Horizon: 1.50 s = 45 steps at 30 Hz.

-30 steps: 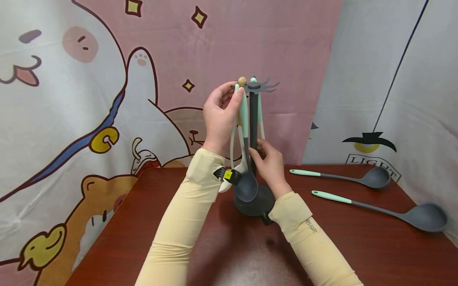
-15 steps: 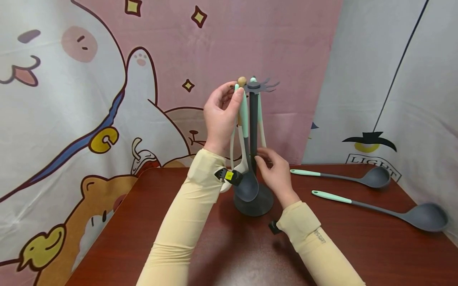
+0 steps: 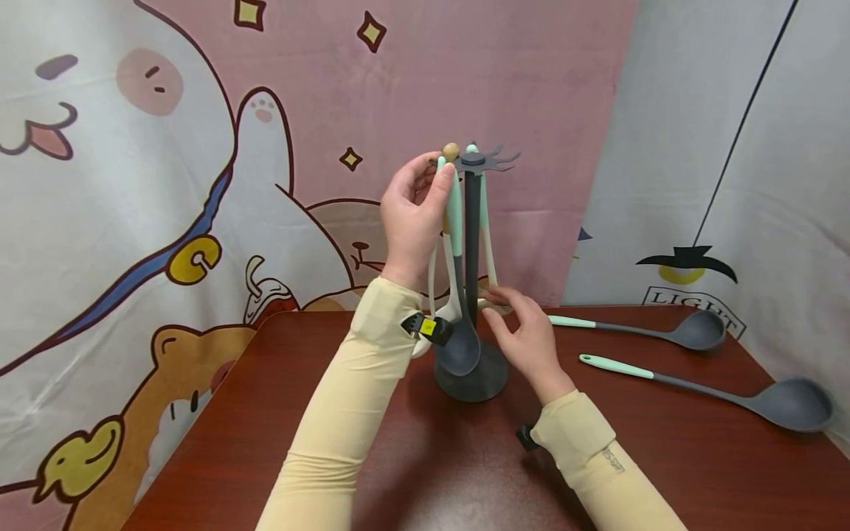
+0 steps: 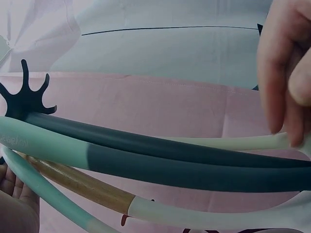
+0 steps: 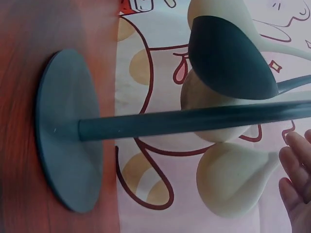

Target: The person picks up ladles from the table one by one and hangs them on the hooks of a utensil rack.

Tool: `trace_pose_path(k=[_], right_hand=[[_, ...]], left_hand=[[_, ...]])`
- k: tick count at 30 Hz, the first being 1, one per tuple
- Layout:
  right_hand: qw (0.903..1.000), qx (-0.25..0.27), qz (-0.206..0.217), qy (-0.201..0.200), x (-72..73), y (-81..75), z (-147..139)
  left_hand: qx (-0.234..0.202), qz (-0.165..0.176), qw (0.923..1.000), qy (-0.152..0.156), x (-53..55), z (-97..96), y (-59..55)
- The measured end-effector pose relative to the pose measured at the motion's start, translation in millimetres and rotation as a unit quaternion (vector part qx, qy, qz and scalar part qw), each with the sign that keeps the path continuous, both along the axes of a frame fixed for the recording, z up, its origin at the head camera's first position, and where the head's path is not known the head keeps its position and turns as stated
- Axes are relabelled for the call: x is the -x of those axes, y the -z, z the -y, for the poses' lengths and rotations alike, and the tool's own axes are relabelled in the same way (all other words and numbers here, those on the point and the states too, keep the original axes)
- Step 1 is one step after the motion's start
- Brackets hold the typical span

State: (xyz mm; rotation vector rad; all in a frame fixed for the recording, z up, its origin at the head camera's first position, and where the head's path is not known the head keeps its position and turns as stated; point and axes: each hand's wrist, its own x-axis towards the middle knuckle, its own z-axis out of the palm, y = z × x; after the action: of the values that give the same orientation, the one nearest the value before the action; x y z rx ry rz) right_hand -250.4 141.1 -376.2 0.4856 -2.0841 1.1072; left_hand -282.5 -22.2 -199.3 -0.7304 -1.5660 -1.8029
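Observation:
A dark utensil stand (image 3: 473, 243) with a hooked top holds several hanging utensils. My left hand (image 3: 413, 214) is at its top left, thumb and fingers pinching the mint handle (image 3: 441, 162) of a white utensil. Beside it hang a mint-handled grey spoon (image 3: 458, 346) and a white utensil with a wooden handle (image 4: 87, 184). Another white utensil (image 5: 233, 179) hangs behind the pole. My right hand (image 3: 527, 335) is right of the pole, fingers extended near that utensil's lower stem; whether they touch it I cannot tell. In the right wrist view the fingers (image 5: 296, 160) look relaxed.
On the right of the brown table (image 3: 299, 413) lie two mint-handled grey ladles, a farther one (image 3: 697, 330) and a nearer one (image 3: 790, 403). The stand's round base (image 3: 488, 383) rests on the table. A printed cartoon cloth (image 3: 531, 88) hangs behind.
My right hand has moved down and to the right, from beside the pole toward the lower part of the white utensil. The left hand stays at the stand's top.

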Motion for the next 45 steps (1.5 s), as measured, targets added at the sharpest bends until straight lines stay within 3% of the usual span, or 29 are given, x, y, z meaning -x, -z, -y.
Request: trace_pose_path(k=[12,20,36,45], right_hand=[[0.9988,-0.048,0.006,-0.008,-8.2,12.1,-23.9],[0.9935,-0.108,0.025,-0.025,-9.3,24.9,-43.8],[0.9725,-0.218,0.082,0.002,-22.6,39.8,-89.0],[0.9574,-0.274,0.089,0.021,-32.8,45.4,-122.0]], left_hand=[[0.003,0.002,1.0,-0.005,1.2,0.1,-0.4],[0.007,-0.001,0.9999,-0.009,0.3,0.4,-0.2],[0.013,0.002,0.9999,-0.005,1.0,0.7,0.4],[0.012,0.007,0.9999,-0.008,-0.7,0.0,-0.5]])
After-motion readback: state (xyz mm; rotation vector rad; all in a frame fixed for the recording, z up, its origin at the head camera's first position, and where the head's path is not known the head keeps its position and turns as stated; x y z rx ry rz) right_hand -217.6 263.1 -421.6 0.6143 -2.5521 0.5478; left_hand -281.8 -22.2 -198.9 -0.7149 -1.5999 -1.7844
